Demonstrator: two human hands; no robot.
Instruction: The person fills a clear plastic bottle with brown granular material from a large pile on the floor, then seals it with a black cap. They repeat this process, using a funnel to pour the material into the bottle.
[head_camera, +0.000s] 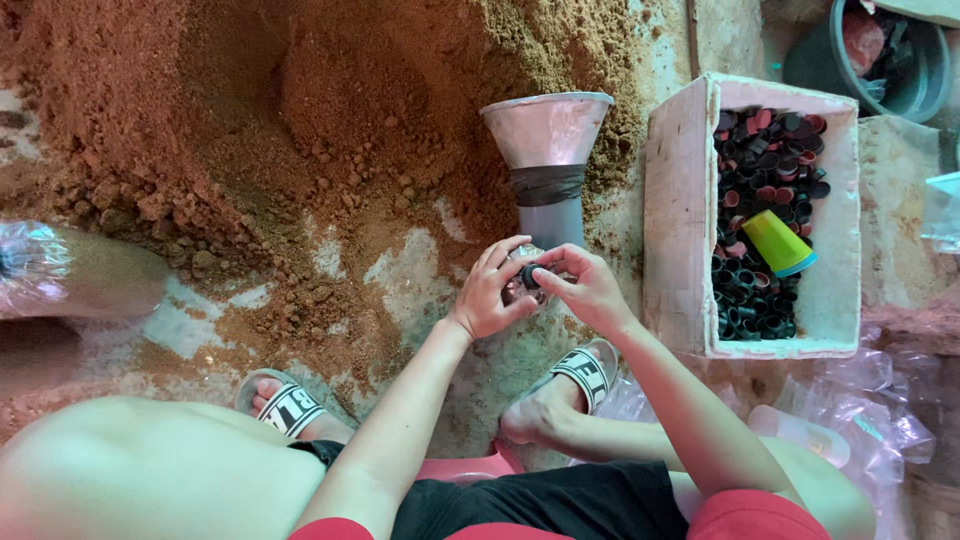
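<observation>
Head view: a concrete floor (420, 290) heaped with brown soil (300, 110). Both hands' fingers clamp a small bottle (520, 285), left hand (490, 295), right hand (585, 290), between funnel (548, 165) and box (680, 210).

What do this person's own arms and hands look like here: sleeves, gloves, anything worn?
Both arms are bare to above the elbow, with no gloves, watch or rings visible on the left hand or the right hand. Red sleeve edges show at the bottom of the frame.
</observation>
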